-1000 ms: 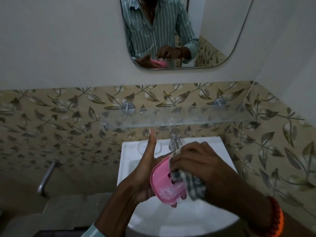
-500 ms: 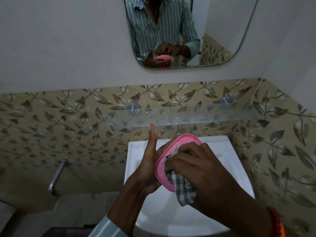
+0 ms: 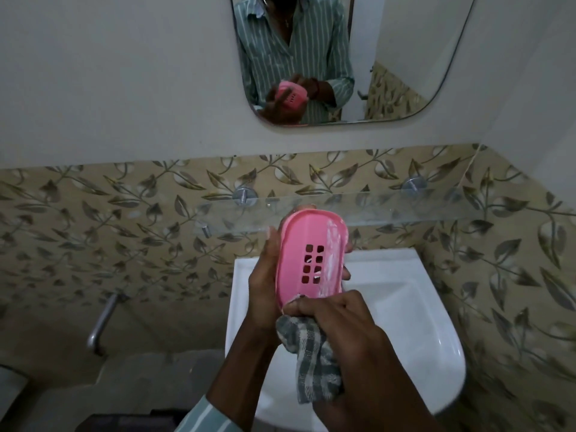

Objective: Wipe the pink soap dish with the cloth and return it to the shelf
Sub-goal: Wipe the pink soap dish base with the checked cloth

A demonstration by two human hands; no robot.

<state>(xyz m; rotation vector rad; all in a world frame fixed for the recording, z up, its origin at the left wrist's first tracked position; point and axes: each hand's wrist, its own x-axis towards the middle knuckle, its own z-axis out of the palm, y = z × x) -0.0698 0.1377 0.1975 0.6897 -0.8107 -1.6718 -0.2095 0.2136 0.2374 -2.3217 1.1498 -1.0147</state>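
Soap dish raised, flipped; cloth now at near rim.

The soap dish is showing pink (white smears along one edge). The cloth is showing grey-and-white checks, the sink white, the wall tiles beige with leaves.

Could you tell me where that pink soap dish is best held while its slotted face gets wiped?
Probably by its long rims, from behind, as the left hand does now: the soap dish is a shallow oval, so thumb and fingers span its narrow width. That leaves the face clear for the cloth in the right hand.
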